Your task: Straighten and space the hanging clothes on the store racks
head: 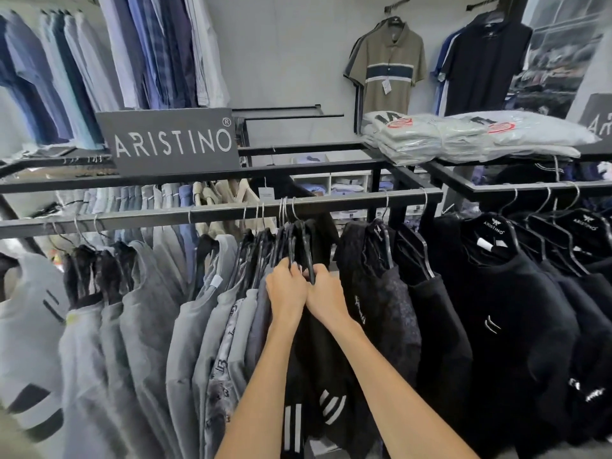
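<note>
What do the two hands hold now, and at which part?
Both hold black hangers on the rail, at their sloping arms: the left hand grips one, the right hand the next, near its lower end.

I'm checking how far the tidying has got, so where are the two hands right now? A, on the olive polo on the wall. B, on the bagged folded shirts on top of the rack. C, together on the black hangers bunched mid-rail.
C: the left hand and the right hand sit side by side, fingers curled round the black hangers bunched on the front rail.
</note>
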